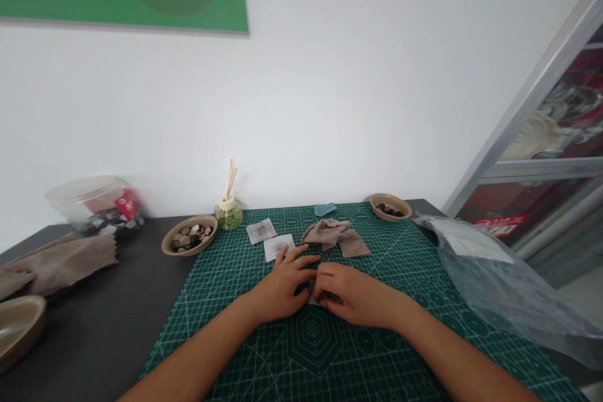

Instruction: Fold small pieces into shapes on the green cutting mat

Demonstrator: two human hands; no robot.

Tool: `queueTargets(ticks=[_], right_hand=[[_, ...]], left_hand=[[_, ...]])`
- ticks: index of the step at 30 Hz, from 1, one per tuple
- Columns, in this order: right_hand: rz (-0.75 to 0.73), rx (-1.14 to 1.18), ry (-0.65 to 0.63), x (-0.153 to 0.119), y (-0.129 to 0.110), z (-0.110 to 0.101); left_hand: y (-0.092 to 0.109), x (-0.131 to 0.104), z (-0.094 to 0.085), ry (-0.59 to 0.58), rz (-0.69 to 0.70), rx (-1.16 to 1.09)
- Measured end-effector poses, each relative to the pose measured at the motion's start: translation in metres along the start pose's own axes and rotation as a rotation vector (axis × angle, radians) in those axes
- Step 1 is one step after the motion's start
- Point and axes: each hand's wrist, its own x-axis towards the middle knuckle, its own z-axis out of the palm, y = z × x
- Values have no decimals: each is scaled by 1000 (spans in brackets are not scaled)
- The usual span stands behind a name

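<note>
- Small pale piece (312, 297) lies where both hands meet, on the green cutting mat (367, 370); mostly covered by fingers.
- Piece sits just right of the left hand (282, 287) and just left of the right hand (351, 295); both about equally near.
- Long axis of piece: can't tell, too little shows.
- Left hand: fingers loosely spread, pointing forward and right; grip on piece hidden, can't tell.
- Right hand: fingers curled inward, fairly narrow; appears to touch piece, firm pinch not confirmed.
- Two smudged white squares (261, 232) (278, 247) beyond left hand; nearer one right by its fingertips, contact unclear.
- Crumpled brown cloth (330, 232) just beyond both hands; small blue piece (325, 208) at mat's far edge.
- Bowl of stones (189, 253) and reed diffuser (228, 213) to far left; bowl with dark stones (393, 218) far right.
- Clear plastic bag (499, 282) over mat's right side, apart from right hand.
- Dark worktop (136, 308), left: clear tub (78, 198), brown fabric (70, 260), another bowl (34, 320).
- Fingers themselves block view of piece; nothing else between it and hands.
</note>
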Motion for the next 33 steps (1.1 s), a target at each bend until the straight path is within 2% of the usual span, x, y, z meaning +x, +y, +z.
queueTargets(ticks=[5,10,15,21,27,33], right_hand=[[38,-17,17,0,3,1],[-5,32,7,0,2,2],[40,-7,7,-1,5,0],[-34,62,9,2,-3,5],[36,-19,21,0,2,-1],[-11,5,10,1,0,3]], left_hand=[[0,0,0,6,10,-2],[-1,0,1,4,9,3],[1,0,0,1,-2,-2],[1,0,-1,-14,-8,-6],[-1,0,1,4,8,-1],[-1,0,1,4,0,-3]])
